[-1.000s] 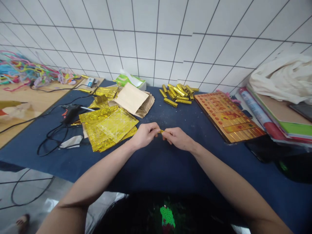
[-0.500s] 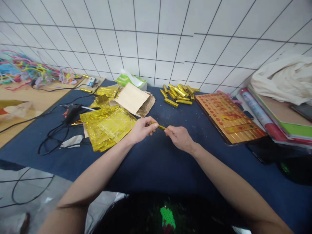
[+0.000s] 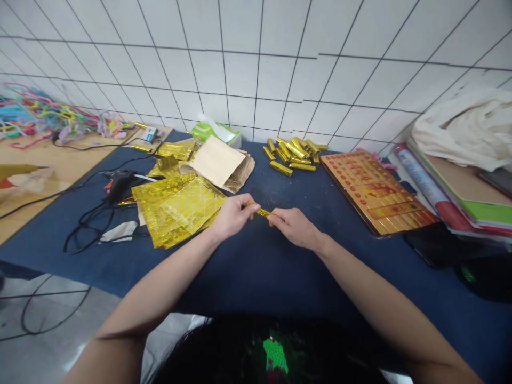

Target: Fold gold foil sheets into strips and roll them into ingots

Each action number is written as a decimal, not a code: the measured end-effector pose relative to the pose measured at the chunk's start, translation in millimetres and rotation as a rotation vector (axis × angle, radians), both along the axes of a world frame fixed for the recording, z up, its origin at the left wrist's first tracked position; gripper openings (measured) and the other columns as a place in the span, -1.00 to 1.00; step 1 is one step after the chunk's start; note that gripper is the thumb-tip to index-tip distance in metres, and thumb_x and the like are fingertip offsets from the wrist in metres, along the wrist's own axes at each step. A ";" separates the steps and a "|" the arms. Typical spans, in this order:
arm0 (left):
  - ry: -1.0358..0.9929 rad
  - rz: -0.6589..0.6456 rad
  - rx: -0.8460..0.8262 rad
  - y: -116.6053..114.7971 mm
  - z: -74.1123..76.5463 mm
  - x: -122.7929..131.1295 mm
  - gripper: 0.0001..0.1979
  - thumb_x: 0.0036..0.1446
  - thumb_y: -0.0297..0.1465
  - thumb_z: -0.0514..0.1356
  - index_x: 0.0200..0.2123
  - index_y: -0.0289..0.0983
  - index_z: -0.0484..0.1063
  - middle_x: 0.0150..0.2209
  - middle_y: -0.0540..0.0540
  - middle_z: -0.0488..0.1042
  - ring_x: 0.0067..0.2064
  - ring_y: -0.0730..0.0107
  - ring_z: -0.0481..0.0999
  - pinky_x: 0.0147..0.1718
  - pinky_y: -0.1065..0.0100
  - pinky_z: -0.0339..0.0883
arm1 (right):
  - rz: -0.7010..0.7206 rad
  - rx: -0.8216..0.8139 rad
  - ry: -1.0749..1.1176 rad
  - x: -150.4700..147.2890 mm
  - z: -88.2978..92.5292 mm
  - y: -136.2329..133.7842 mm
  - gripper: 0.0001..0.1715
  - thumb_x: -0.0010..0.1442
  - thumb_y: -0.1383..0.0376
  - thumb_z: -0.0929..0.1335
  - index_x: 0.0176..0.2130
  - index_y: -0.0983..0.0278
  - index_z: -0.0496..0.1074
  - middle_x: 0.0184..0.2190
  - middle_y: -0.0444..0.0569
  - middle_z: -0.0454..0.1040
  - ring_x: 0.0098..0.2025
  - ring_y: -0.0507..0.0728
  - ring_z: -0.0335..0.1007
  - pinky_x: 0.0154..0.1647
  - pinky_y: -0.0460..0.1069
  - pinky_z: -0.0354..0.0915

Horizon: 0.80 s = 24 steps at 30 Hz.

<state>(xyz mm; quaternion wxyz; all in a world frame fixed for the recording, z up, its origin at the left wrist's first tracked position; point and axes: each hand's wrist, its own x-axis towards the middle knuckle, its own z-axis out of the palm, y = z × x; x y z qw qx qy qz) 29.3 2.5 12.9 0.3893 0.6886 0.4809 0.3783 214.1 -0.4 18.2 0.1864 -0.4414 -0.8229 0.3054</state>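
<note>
Between my two hands is a thin roll of gold foil paper (image 3: 263, 213), held a little above the dark blue tablecloth (image 3: 276, 266). My left hand (image 3: 235, 214) pinches its left end, and my right hand (image 3: 294, 226) pinches its right end. The fingers cover both ends, so only a short middle piece shows. Just left of my left hand lie flat sheets of gold foil paper (image 3: 176, 210). Behind them sits a stack of tan paper sheets (image 3: 219, 160). A pile of finished-looking gold foil rolls (image 3: 296, 153) rests near the tiled wall.
A black glue gun (image 3: 118, 186) and its looped cord lie at left. Colourful pipe cleaners (image 3: 48, 114) cover the wooden table. A green tissue box (image 3: 216, 133) stands at the back. To the right are a red-gold printed pack (image 3: 378, 192) and stacked folders (image 3: 476, 197).
Both hands keep their pinch on the gold foil roll. It has shifted and turned very slightly, with its middle piece a touch lower and further left.
</note>
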 end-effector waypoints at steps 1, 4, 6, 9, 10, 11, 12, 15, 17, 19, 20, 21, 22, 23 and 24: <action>-0.021 0.013 -0.007 1.7 0.0 -1.0 -0.75 0.05 -0.30 0.09 -0.60 -0.30 0.26 -0.68 0.09 0.24 -0.65 0.61 0.17 -0.64 0.52 0.04 | -0.002 0.036 -0.028 0.5 -0.6 0.6 -0.62 0.23 0.18 0.15 -0.49 0.28 0.34 -0.65 -0.17 0.28 -0.58 -0.03 0.17 -0.48 -0.10 0.05; -0.065 0.035 -0.039 4.8 0.6 -2.1 -0.75 0.03 -0.30 0.10 -0.61 -0.30 0.24 -0.69 0.09 0.24 -0.67 0.63 0.15 -0.67 0.53 0.02 | -0.017 0.227 -0.144 0.1 -4.9 0.4 -0.60 0.26 0.19 0.12 -0.48 0.28 0.33 -0.61 -0.12 0.35 -0.57 -0.01 0.21 -0.49 -0.09 0.02; -0.103 0.022 -0.097 5.7 1.3 -2.0 -0.74 0.04 -0.27 0.10 -0.59 -0.30 0.23 -0.69 0.09 0.25 -0.69 0.64 0.16 -0.70 0.54 0.01 | -0.034 0.399 -0.228 -0.8 -9.5 -1.1 -0.58 0.27 0.19 0.11 -0.48 0.29 0.34 -0.57 -0.07 0.39 -0.54 0.01 0.24 -0.50 -0.07 -0.01; -0.200 -0.008 -0.248 7.3 1.7 -2.9 -0.72 0.10 -0.21 0.03 -0.51 -0.29 0.24 -0.70 0.09 0.26 -0.73 0.62 0.15 -0.75 0.54 -0.03 | -0.055 0.582 -0.307 -1.3 -15.6 -3.3 -0.55 0.29 0.23 0.09 -0.46 0.31 0.36 -0.53 -0.02 0.43 -0.49 0.03 0.27 -0.47 -0.05 0.00; -0.232 -0.007 -0.289 8.1 1.5 -3.4 -0.73 0.11 -0.22 0.02 -0.49 -0.30 0.24 -0.70 0.09 0.26 -0.74 0.62 0.15 -0.76 0.54 -0.03 | -0.064 0.608 -0.314 -1.1 -16.7 -3.6 -0.55 0.30 0.23 0.08 -0.45 0.32 0.37 -0.52 -0.01 0.43 -0.47 0.04 0.28 -0.45 -0.05 0.01; -0.255 0.002 -0.311 8.7 1.2 -3.9 -0.77 0.11 -0.25 0.02 -0.46 -0.30 0.25 -0.69 0.09 0.25 -0.74 0.61 0.15 -0.76 0.54 -0.03 | -0.071 0.612 -0.309 -1.0 -17.1 -3.6 -0.55 0.29 0.22 0.09 -0.44 0.32 0.38 -0.51 0.00 0.44 -0.45 0.05 0.29 -0.43 -0.05 0.02; -0.266 0.015 -0.312 9.0 0.8 -4.3 -0.81 0.10 -0.29 0.03 -0.44 -0.30 0.25 -0.68 0.10 0.25 -0.73 0.62 0.16 -0.75 0.54 0.00 | -0.078 0.589 -0.288 -0.9 -16.6 -3.4 -0.57 0.29 0.19 0.10 -0.41 0.32 0.39 -0.48 0.00 0.44 -0.43 0.05 0.30 -0.42 -0.05 0.04; -0.178 0.018 -0.195 6.5 -0.1 -2.9 -0.94 0.07 -0.42 0.05 -0.38 -0.29 0.26 -0.64 0.12 0.24 -0.66 0.61 0.22 -0.65 0.53 0.10 | -0.110 0.360 -0.143 -1.5 -11.2 -2.3 -0.62 0.23 0.10 0.17 -0.38 0.29 0.38 -0.45 -0.05 0.45 -0.43 0.04 0.29 -0.43 -0.07 0.06; -0.056 -0.027 -0.076 1.9 -0.1 0.1 -0.94 0.09 -0.44 0.03 -0.35 -0.28 0.28 -0.61 0.11 0.26 -0.59 0.58 0.27 -0.57 0.51 0.16 | -0.091 0.100 -0.020 -2.9 -6.6 -2.0 -0.59 0.23 0.08 0.16 -0.45 0.28 0.35 -0.53 -0.11 0.40 -0.51 0.00 0.25 -0.47 -0.09 0.06; 0.036 -0.084 0.000 -3.2 0.4 3.6 -0.90 0.12 -0.44 0.00 -0.33 -0.26 0.29 -0.57 0.09 0.30 -0.52 0.55 0.32 -0.49 0.49 0.19 | -0.033 -0.148 0.084 -4.8 -3.6 -2.2 -0.55 0.23 0.09 0.13 -0.51 0.28 0.30 -0.63 -0.16 0.32 -0.59 -0.03 0.18 -0.52 -0.10 0.06; 0.059 -0.099 0.016 -5.3 0.8 5.1 -0.89 0.13 -0.43 -0.01 -0.32 -0.26 0.29 -0.55 0.09 0.31 -0.50 0.54 0.33 -0.47 0.48 0.20 | -0.010 -0.228 0.126 -5.8 -3.0 -2.5 -0.56 0.23 0.10 0.13 -0.52 0.29 0.29 -0.67 -0.18 0.27 -0.62 -0.04 0.14 -0.55 -0.10 0.05; 0.072 -0.100 0.021 -6.7 1.1 6.2 -0.89 0.13 -0.41 0.00 -0.31 -0.26 0.29 -0.55 0.09 0.32 -0.49 0.53 0.33 -0.46 0.47 0.19 | 0.000 -0.266 0.159 -6.7 -3.0 -2.9 -0.57 0.22 0.11 0.13 -0.51 0.29 0.29 -0.69 -0.20 0.24 -0.64 -0.04 0.11 -0.56 -0.10 0.04; 0.087 -0.092 0.022 -7.5 1.5 6.8 -0.89 0.14 -0.39 0.01 -0.31 -0.26 0.29 -0.55 0.09 0.32 -0.49 0.52 0.33 -0.46 0.47 0.18 | -0.007 -0.263 0.179 -7.5 -3.3 -3.3 -0.60 0.21 0.12 0.15 -0.50 0.29 0.30 -0.69 -0.21 0.21 -0.64 -0.04 0.09 -0.56 -0.10 0.03; 0.107 -0.082 0.022 -7.8 1.8 7.0 -0.87 0.14 -0.35 0.02 -0.35 -0.27 0.30 -0.56 0.09 0.31 -0.51 0.52 0.31 -0.48 0.46 0.16 | -0.024 -0.227 0.187 -8.2 -4.0 -3.7 -0.63 0.21 0.14 0.16 -0.49 0.29 0.30 -0.69 -0.22 0.19 -0.62 -0.04 0.08 -0.55 -0.10 0.03; 0.134 -0.079 0.021 -7.7 2.1 6.9 -0.83 0.15 -0.31 0.02 -0.40 -0.27 0.30 -0.57 0.09 0.29 -0.52 0.52 0.28 -0.50 0.46 0.14 | -0.043 -0.177 0.186 -8.7 -4.7 -4.1 -0.64 0.20 0.16 0.17 -0.50 0.29 0.30 -0.68 -0.22 0.19 -0.61 -0.04 0.08 -0.53 -0.10 0.03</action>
